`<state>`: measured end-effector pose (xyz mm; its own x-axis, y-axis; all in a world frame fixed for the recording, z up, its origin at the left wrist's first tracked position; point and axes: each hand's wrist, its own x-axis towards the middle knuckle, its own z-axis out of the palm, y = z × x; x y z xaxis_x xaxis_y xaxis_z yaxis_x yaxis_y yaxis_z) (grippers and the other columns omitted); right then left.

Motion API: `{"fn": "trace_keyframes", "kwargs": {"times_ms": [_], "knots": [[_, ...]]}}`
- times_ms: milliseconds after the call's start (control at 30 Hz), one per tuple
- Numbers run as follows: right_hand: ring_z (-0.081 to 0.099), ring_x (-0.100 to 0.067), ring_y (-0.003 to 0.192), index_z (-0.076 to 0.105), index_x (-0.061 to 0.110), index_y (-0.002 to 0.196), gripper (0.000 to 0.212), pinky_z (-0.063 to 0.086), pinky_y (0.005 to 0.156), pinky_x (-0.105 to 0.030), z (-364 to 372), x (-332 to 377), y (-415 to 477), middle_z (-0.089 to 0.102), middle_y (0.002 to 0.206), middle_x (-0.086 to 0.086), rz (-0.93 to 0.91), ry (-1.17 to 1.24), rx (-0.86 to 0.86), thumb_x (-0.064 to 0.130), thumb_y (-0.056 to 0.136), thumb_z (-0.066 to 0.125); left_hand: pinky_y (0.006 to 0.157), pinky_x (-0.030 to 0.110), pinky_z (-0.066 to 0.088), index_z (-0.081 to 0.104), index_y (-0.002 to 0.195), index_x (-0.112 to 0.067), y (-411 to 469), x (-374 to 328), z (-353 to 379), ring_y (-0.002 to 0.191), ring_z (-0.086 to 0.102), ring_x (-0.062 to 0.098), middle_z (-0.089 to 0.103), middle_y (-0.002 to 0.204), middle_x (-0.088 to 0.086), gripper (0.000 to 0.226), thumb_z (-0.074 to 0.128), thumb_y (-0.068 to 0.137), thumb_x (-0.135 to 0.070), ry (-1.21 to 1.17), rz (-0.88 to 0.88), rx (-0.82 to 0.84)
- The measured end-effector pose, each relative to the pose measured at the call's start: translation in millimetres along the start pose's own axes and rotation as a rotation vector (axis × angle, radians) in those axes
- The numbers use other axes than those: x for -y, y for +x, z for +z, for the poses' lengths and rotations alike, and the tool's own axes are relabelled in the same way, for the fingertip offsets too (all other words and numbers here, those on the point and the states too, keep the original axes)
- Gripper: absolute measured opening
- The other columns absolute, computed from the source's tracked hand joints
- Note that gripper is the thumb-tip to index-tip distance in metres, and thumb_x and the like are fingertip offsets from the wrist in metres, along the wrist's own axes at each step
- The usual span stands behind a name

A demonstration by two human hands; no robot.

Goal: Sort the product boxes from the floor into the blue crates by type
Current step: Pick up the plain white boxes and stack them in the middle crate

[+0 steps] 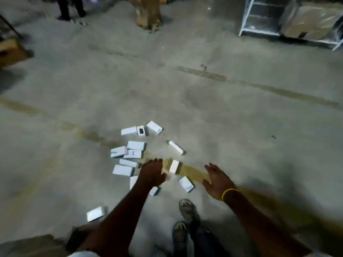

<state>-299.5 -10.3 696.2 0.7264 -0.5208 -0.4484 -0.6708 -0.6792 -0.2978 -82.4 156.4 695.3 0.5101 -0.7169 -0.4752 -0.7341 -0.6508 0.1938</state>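
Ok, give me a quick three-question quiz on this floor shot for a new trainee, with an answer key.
1. True or false: the right hand holds a white box.
2. Which wrist wears the yellow band: A left, B right?
3. Fill in: the scattered white boxes lie on the ____ floor.

Key: 1 false, it is open and empty. 2 B. 3 concrete. The left hand reaches over the boxes; no blue crate is in view.
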Motion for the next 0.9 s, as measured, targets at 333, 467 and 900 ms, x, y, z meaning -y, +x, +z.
{"fn": "trace_keyframes", "kwargs": {"times_ms": [333, 467, 900], "knots": [[0.019, -0.026, 0.149, 0.029, 0.012, 0.152, 0.064, 0.015, 0.122, -0.034, 41.8, 53.3, 143.8, 0.019, 0.162, -0.011, -0.158, -0.024, 0.074, 0.034, 0.095, 0.05, 0.091, 0.038, 0.048, 0.055, 0.132, -0.011, 86.1, 57.1, 27.9, 0.115, 0.061, 0.032, 0.064, 0.123, 0.009, 0.061, 0.053, 0.075, -0.032, -0.158, -0.164, -0.088], [0.019, -0.026, 0.149, 0.031, 0.011, 0.151, 0.064, 0.014, 0.122, -0.034, 75.9, 53.5, 193.5, 0.021, 0.162, -0.011, -0.174, -0.013, 0.093, 0.031, 0.094, 0.053, 0.101, 0.038, 0.041, 0.049, 0.137, -0.009, 131.8, 69.2, 45.8, 0.126, 0.053, 0.031, 0.059, 0.133, 0.01, 0.06, 0.057, 0.082, -0.031, -0.18, -0.19, -0.08], [0.034, -0.027, 0.144, 0.046, 0.012, 0.143, 0.06, 0.028, 0.118, -0.04, 267.8, 22.1, 337.7, 0.04, 0.153, -0.012, -0.175, 0.061, 0.04, 0.029, 0.088, 0.059, 0.103, 0.042, 0.044, 0.049, 0.133, -0.008, 260.9, 163.2, 233.8, 0.123, 0.054, 0.034, 0.059, 0.131, 0.013, 0.065, 0.049, 0.073, -0.033, -0.202, -0.101, -0.029]]}}
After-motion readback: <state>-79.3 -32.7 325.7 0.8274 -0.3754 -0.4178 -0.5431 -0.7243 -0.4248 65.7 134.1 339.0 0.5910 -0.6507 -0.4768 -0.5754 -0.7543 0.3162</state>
